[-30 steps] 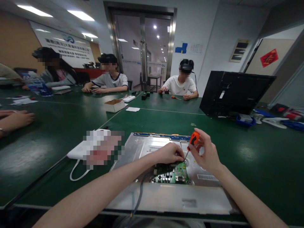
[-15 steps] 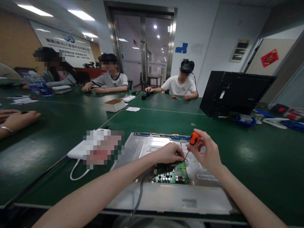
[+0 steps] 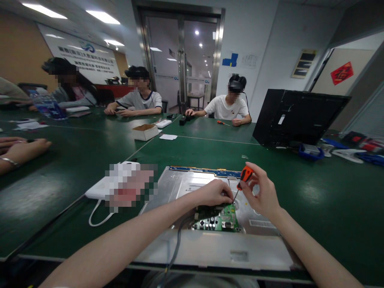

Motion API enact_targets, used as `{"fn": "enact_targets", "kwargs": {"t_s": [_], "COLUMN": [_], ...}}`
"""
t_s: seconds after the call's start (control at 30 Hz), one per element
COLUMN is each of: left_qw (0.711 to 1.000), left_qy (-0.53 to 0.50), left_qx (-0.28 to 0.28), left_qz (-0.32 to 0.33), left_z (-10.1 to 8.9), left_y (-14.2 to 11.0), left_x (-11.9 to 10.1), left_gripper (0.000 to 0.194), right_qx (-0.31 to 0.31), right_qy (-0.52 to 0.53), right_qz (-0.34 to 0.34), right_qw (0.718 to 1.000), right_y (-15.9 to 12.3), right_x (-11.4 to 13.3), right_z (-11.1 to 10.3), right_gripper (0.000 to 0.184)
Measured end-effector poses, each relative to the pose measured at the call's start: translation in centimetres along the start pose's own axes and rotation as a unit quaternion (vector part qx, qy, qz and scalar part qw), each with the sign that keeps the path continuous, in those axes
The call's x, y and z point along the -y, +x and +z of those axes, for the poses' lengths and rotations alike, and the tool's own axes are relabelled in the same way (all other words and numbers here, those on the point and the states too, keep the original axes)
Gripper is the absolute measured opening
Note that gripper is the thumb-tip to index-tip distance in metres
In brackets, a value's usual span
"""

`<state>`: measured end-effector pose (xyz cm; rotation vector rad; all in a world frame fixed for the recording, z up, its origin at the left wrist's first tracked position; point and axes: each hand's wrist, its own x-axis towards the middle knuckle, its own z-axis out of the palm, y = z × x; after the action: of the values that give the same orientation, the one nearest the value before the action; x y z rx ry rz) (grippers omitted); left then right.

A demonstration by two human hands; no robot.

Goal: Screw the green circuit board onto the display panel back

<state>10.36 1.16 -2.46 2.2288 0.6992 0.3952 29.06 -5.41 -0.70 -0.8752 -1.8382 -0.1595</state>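
Observation:
An orange-and-black screwdriver (image 3: 246,175) is gripped by the fingers of my right hand (image 3: 264,193). Its thin shaft slants down and left, with the tip at the top right corner of a green circuit board (image 3: 229,218). My left hand (image 3: 214,193) lies over the board's upper edge, thumb and fingers pinched together beside the screwdriver tip; whatever they hold is hidden. Under both hands is a flat metal display panel (image 3: 210,248), with a blue circuit strip (image 3: 204,172) along its far edge. A grey cable (image 3: 177,244) runs from near the board toward me.
Left of the panel lies a white device (image 3: 100,188) with a cable, partly pixelated. A black monitor (image 3: 297,118) stands at right, near a blue tray (image 3: 311,152). Farther back are an open box (image 3: 145,132) and another screwdriver (image 3: 222,123). Several people sit around the green table (image 3: 324,208).
The screwdriver handle has turned and tilts a little more to the right, and my right fingers have shifted on it. My left hand stays in the same place.

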Motion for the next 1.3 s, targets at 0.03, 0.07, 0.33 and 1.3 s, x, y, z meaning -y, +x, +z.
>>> {"fn": "enact_targets", "kwargs": {"t_s": [0.03, 0.07, 0.33, 1.3], "left_qw": [1.000, 1.000, 1.000, 1.000], "left_qy": [0.001, 0.003, 0.006, 0.000], "left_qx": [0.000, -0.001, 0.003, 0.004], "left_qz": [0.001, 0.002, -0.001, -0.001], "left_z": [0.01, 0.03, 0.01, 0.10], "left_y": [0.00, 0.00, 0.02, 0.09], "left_x": [0.00, 0.01, -0.15, 0.24], "left_gripper": [0.010, 0.010, 0.010, 0.009], "right_qx": [-0.003, -0.006, -0.025, 0.000], "right_qy": [0.003, 0.009, 0.066, -0.001], "right_qz": [0.008, 0.015, 0.034, -0.014], "right_qw": [1.000, 1.000, 0.997, 1.000], "right_y": [-0.03, -0.06, -0.27, 0.52], "right_x": [-0.06, -0.12, -0.15, 0.53], "right_z": [0.04, 0.10, 0.54, -0.36], "right_gripper": [0.042, 0.043, 0.039, 0.032]}}
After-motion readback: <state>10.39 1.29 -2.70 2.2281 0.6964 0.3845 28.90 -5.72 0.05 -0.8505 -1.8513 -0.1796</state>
